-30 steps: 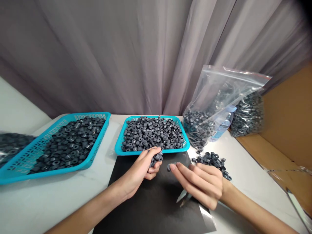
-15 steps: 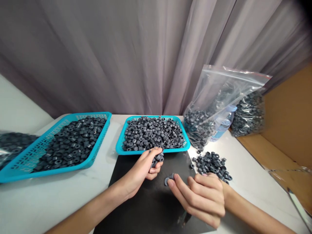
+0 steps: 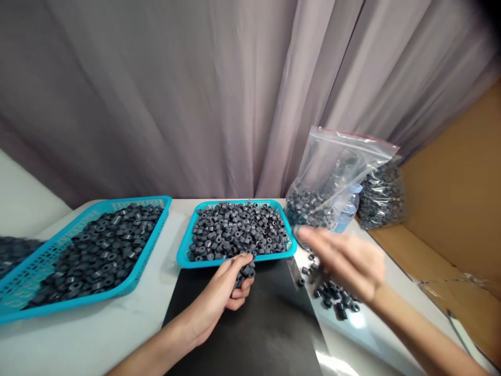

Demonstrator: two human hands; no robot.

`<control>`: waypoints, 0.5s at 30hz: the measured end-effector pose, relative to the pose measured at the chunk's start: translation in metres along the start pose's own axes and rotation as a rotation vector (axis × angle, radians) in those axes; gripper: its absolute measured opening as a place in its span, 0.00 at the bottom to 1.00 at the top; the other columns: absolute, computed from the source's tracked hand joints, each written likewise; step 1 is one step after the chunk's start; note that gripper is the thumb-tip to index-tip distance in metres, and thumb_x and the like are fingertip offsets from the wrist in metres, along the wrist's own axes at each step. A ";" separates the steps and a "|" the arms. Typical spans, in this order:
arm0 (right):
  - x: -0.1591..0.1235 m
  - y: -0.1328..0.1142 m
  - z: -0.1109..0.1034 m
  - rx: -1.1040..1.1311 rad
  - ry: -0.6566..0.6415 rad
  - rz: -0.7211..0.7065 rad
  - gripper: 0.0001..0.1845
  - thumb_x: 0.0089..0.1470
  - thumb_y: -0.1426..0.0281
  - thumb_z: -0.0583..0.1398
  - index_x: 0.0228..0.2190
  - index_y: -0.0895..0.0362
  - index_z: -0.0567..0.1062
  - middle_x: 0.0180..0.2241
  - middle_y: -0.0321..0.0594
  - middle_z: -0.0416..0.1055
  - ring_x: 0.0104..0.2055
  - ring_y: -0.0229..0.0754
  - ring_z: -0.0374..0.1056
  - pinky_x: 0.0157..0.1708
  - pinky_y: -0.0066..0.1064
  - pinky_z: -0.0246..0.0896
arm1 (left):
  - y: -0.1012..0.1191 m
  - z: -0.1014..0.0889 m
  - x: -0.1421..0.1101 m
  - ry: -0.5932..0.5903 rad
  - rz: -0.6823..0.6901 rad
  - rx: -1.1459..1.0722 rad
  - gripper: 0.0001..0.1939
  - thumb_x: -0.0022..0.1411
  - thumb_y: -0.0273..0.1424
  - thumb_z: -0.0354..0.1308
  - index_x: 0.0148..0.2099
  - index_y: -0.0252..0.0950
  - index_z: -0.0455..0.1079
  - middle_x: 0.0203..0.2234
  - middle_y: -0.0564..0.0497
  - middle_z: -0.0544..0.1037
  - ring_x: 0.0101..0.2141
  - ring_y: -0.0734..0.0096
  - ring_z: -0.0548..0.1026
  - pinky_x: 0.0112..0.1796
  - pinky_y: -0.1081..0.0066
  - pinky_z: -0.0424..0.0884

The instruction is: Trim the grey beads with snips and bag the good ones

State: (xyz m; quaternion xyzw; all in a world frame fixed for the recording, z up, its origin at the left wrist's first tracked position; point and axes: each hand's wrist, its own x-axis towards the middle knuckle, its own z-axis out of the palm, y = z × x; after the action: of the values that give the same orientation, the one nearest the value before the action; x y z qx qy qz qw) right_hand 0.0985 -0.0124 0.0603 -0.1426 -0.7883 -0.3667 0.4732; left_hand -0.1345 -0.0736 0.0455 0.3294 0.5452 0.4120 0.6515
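My left hand point(image 3: 229, 287) is closed around a handful of dark grey spacers point(image 3: 246, 271), short cylinders with a hole through them. It is just in front of the middle turquoise basket point(image 3: 237, 262), which is heaped with the same pieces. My right hand point(image 3: 348, 256) is smeared by motion, its fingers pressed together. At its fingertips shows a small grey spacer point(image 3: 296, 230), close to the basket's right front corner. Below that hand, a loose pile of spacers point(image 3: 338, 300) lies on the white table, partly hidden by the fingers.
A larger turquoise basket point(image 3: 135, 277) of spacers stands left, with a filled bag point(image 3: 15, 250) beyond it. At right are an open zip bag point(image 3: 332, 151), a plastic bottle point(image 3: 346, 209), another full bag point(image 3: 385, 198) and a cardboard box point(image 3: 450, 183). A black mat point(image 3: 250, 334) lies in front.
My right hand has moved up and right from over the black mat, carrying the grey spacer. My left hand keeps its handful. The view has shifted slightly.
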 end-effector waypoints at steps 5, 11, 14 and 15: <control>0.061 0.108 0.011 -0.452 -0.025 0.428 0.15 0.66 0.71 0.54 0.36 0.58 0.82 0.33 0.43 0.79 0.39 0.42 0.70 0.32 0.32 0.59 | 0.003 0.001 -0.003 -0.066 -0.002 -0.062 0.15 0.64 0.40 0.58 0.33 0.38 0.57 0.21 0.60 0.59 0.19 0.83 0.49 0.20 0.79 0.38; 0.098 0.190 0.004 -0.607 -0.514 0.861 0.50 0.51 0.36 0.45 0.36 0.70 0.82 0.37 0.58 0.77 0.42 0.53 0.71 0.31 0.44 0.48 | 0.000 0.000 -0.004 -0.163 -0.043 -0.188 0.17 0.66 0.38 0.55 0.29 0.37 0.55 0.21 0.60 0.58 0.19 0.85 0.47 0.18 0.80 0.39; 0.100 0.174 -0.006 -0.595 -0.540 0.817 0.50 0.53 0.36 0.44 0.39 0.68 0.82 0.36 0.60 0.77 0.42 0.59 0.72 0.30 0.45 0.47 | -0.003 0.000 -0.003 -0.213 -0.098 -0.272 0.18 0.68 0.37 0.52 0.28 0.36 0.54 0.20 0.60 0.56 0.17 0.86 0.45 0.18 0.80 0.40; 0.100 0.158 -0.010 -0.564 -0.446 0.719 0.45 0.60 0.42 0.43 0.43 0.66 0.81 0.38 0.60 0.76 0.46 0.59 0.71 0.31 0.44 0.48 | -0.004 0.001 -0.002 -0.226 -0.109 -0.306 0.18 0.68 0.37 0.52 0.27 0.36 0.55 0.19 0.60 0.56 0.17 0.86 0.45 0.17 0.80 0.40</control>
State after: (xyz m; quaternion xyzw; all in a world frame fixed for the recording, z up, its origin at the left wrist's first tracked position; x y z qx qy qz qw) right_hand 0.1443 0.0776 0.2187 -0.6020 -0.6415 -0.3395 0.3328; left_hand -0.1332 -0.0775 0.0433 0.2406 0.4167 0.4149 0.7722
